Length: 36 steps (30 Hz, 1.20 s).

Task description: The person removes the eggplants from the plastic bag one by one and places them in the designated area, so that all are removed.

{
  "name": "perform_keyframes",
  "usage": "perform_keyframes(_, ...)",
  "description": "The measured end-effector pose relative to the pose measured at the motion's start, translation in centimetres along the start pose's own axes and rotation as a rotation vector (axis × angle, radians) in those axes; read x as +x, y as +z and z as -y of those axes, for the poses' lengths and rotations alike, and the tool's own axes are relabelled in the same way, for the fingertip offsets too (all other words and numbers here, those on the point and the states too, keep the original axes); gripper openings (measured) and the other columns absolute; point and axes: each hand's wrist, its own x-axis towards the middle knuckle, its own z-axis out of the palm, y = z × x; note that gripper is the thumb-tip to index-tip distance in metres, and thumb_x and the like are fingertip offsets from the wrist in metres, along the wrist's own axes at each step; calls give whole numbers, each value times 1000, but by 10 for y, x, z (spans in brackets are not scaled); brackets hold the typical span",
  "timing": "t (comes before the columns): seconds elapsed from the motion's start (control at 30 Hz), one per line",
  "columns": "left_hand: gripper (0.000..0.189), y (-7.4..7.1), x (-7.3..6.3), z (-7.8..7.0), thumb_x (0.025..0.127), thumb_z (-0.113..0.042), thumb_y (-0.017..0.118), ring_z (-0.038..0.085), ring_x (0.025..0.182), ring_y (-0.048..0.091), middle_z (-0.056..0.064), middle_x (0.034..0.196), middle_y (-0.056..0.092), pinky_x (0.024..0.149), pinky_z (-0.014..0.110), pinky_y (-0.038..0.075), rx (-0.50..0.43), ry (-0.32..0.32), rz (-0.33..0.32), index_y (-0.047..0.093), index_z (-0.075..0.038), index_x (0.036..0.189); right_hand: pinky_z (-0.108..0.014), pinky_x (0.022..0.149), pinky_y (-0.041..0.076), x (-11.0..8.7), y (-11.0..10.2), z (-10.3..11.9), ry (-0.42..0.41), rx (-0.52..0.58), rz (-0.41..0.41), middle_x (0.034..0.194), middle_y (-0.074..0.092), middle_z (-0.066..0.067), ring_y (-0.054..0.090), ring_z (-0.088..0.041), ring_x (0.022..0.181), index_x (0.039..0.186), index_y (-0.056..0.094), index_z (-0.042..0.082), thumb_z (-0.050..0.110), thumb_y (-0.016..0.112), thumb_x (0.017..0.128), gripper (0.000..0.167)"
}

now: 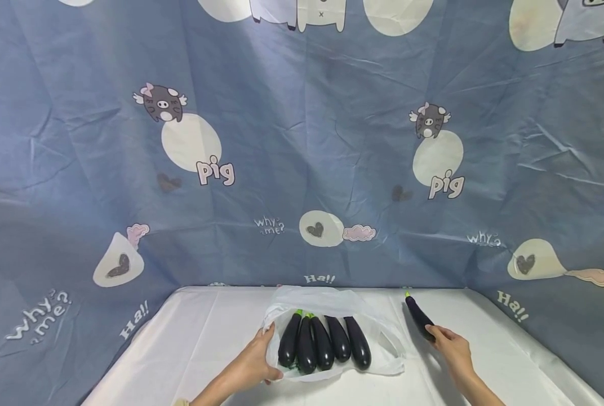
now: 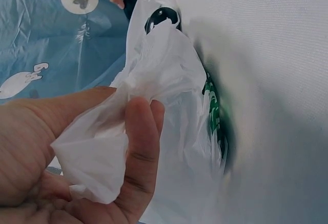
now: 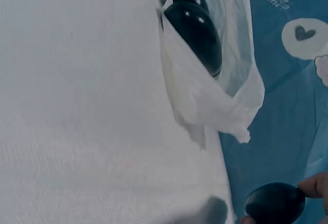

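Observation:
A white plastic bag point(image 1: 383, 363) lies open on the table, with several dark eggplants point(image 1: 324, 344) side by side inside it. My left hand point(image 1: 255, 361) pinches the bag's left edge; in the left wrist view the bunched plastic point(image 2: 92, 157) sits between thumb and fingers. To the right of the bag, my right hand point(image 1: 450, 347) holds a single eggplant point(image 1: 417, 314) by its lower end, the green stem pointing away. In the right wrist view, that eggplant point(image 3: 275, 203) shows its rounded end between the fingertips. Whether it touches the table is hard to tell.
A white cloth point(image 1: 205, 332) covers the table. Behind and at both sides hangs a blue curtain point(image 1: 261, 141) printed with pigs and words. Green print on the bag point(image 2: 214, 108) shows low on its side in the left wrist view.

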Motion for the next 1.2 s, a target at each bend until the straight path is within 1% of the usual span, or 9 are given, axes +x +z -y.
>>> perform_keyframes(0.13, 108, 0, 0, -1, 60, -1, 81, 15, 60, 62, 48, 145, 14, 47, 24, 55, -3, 5, -2, 17, 17, 145, -52, 97, 48, 6, 2, -5, 16, -19, -22, 132, 53, -31, 67, -24, 98, 132, 50, -11, 50, 58, 90, 75)
perform_keyframes(0.27, 108, 0, 0, 0, 61, -2, 81, 15, 59, 61, 48, 145, 13, 47, 24, 55, 10, -1, -6, 17, 16, 146, -52, 96, 48, 9, 3, -9, 17, -34, -27, 132, 53, -32, 66, -30, 99, 131, 50, -11, 53, 59, 88, 78)
perform_keyframes(0.4, 108, -1, 0, 0, 61, -3, 81, 14, 55, 61, 47, 146, 13, 48, 24, 55, 30, -6, -8, 17, 15, 147, -53, 96, 48, 12, 6, -11, 27, -49, -30, 133, 50, -35, 63, -39, 106, 132, 48, -13, 55, 59, 87, 83)
perform_keyframes(0.53, 108, -1, 1, -1, 61, -2, 81, 14, 56, 61, 47, 145, 16, 47, 23, 54, 33, 0, -8, 18, 16, 146, -57, 102, 43, 13, 7, -13, 64, -65, -28, 136, 45, -37, 57, -43, 116, 134, 44, -14, 57, 60, 86, 87)
perform_keyframes(0.63, 108, -1, 1, -2, 60, -2, 82, 14, 60, 61, 47, 145, 16, 47, 23, 54, 35, -2, -8, 18, 16, 146, -60, 105, 38, 11, 7, -14, 75, -82, -18, 137, 45, -36, 57, -43, 116, 135, 44, -13, 60, 60, 84, 90)
perform_keyframes(0.73, 108, -1, 1, -3, 60, -3, 82, 14, 63, 62, 47, 145, 15, 49, 23, 54, 43, -9, -8, 19, 16, 146, -63, 104, 36, 11, 6, -15, 66, -96, -14, 135, 46, -35, 61, -42, 111, 134, 45, -12, 62, 61, 82, 92)
perform_keyframes(0.8, 108, 0, 1, -2, 61, -3, 82, 14, 61, 62, 47, 146, 13, 49, 24, 55, 38, -12, -8, 18, 16, 146, -64, 103, 37, 11, 6, -16, 65, -97, -24, 134, 48, -34, 63, -41, 108, 134, 46, -11, 62, 63, 81, 92)
perform_keyframes(1.0, 108, 2, 0, -1, 61, -2, 81, 14, 56, 61, 47, 147, 12, 46, 25, 54, 13, -18, -4, 17, 16, 146, -58, 96, 46, 11, 4, -21, 23, -116, -56, 130, 54, -32, 64, -40, 105, 131, 51, -11, 55, 64, 83, 82)
perform_keyframes(1.2, 108, 2, 0, -1, 61, -2, 81, 15, 55, 61, 47, 146, 12, 46, 24, 54, 12, -7, -3, 17, 16, 146, -55, 91, 49, 10, 4, -22, 24, -119, -80, 127, 56, -32, 62, -42, 106, 129, 52, -11, 55, 67, 81, 83)
